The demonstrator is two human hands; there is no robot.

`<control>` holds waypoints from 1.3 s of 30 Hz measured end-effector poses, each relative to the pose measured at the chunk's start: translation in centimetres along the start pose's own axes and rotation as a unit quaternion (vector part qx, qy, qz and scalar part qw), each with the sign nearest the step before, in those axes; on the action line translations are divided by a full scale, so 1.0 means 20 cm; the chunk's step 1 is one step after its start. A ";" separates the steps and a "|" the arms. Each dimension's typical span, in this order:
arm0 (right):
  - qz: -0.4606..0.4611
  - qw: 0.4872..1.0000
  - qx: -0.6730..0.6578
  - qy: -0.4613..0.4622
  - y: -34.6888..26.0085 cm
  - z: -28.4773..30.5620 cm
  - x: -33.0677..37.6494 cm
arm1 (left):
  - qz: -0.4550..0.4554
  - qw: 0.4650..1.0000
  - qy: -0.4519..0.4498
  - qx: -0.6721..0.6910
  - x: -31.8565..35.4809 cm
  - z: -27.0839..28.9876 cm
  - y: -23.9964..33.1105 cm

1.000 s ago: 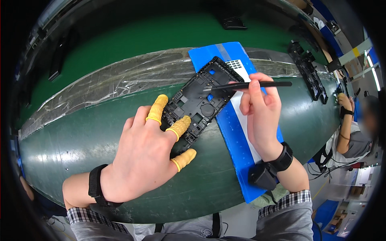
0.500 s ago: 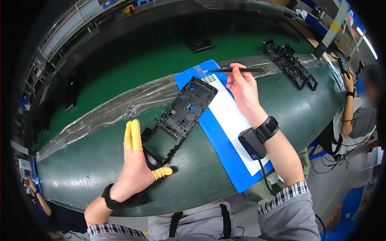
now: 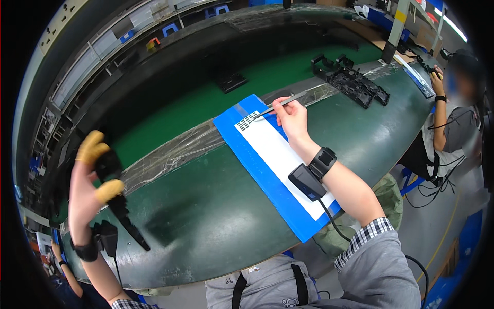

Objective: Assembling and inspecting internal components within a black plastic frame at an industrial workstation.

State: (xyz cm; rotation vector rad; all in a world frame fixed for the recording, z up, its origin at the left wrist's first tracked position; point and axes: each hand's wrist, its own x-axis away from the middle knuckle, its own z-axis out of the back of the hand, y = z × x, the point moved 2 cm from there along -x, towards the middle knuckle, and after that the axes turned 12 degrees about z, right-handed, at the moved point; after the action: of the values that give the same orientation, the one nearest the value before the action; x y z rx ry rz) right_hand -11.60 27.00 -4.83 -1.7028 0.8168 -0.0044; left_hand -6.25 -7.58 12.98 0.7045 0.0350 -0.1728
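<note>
**Hands far apart, each one with its own risk**

The left hand (image 3: 85,193), at the left of the frame, wears yellow finger covers (image 3: 109,190) and seems to grip a black housing (image 3: 122,213) between thumb and fingers; blur hides the exact contact. The black housing stands tilted and appears to be off the table (image 3: 226,226), so a weak grip could let it slip, or its end could strike the surface.

Near the upper middle, the right hand (image 3: 292,121) pinches the tweezers (image 3: 267,110), with the tips at the rows of small dark pieces (image 3: 242,125) on the white sheet (image 3: 280,159). I cannot tell if they touch one. A careless squeeze could, I think, take two pieces together or bend one. No hand presses the white sheet on the blue board (image 3: 265,175), so a pull could shift it. The wrist device (image 3: 303,181) is above this sheet; its cable (image 3: 329,216) could drag there.
</note>
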 end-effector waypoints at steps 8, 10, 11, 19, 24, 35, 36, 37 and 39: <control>-0.009 0.998 0.065 -0.024 0.00 -0.03 0.02 | 0.098 0.949 -0.155 -0.256 -0.05 -0.33 -0.42; -0.018 0.995 0.087 -0.038 -0.01 -0.03 0.02 | 0.075 0.957 -0.105 -0.261 0.03 -0.31 -0.48; -0.018 0.995 0.089 -0.036 -0.01 -0.03 0.02 | 0.115 0.956 -0.119 -0.241 0.08 -0.29 -0.46; -0.027 0.999 0.034 0.001 -0.02 -0.01 0.01 | 0.158 0.973 -0.098 -0.133 0.28 -0.10 -0.66; -0.039 0.998 -0.039 0.032 0.00 0.02 0.00 | 0.150 0.988 0.000 0.019 -0.30 -0.12 -0.65; -0.053 0.999 -0.005 0.013 -0.04 -0.03 0.04 | -0.065 0.910 0.114 -0.392 -1.58 -0.64 -0.51; -0.055 0.998 -0.006 0.014 -0.03 -0.03 0.04 | -0.112 0.920 0.060 -0.370 -1.59 -0.71 -0.42; -0.053 0.999 -0.006 0.010 -0.02 -0.04 0.04 | -0.167 0.892 0.087 -0.410 -1.66 -0.78 -0.43; -0.050 0.999 -0.010 0.018 -0.02 -0.02 0.04 | -0.162 0.880 0.034 -0.446 -1.64 -0.87 -0.33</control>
State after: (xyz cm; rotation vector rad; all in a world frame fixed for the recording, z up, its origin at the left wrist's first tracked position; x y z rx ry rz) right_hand -10.98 26.33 -4.73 -1.7660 0.7600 -0.0947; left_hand -39.30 3.53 -1.57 -0.2294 0.2841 -0.4182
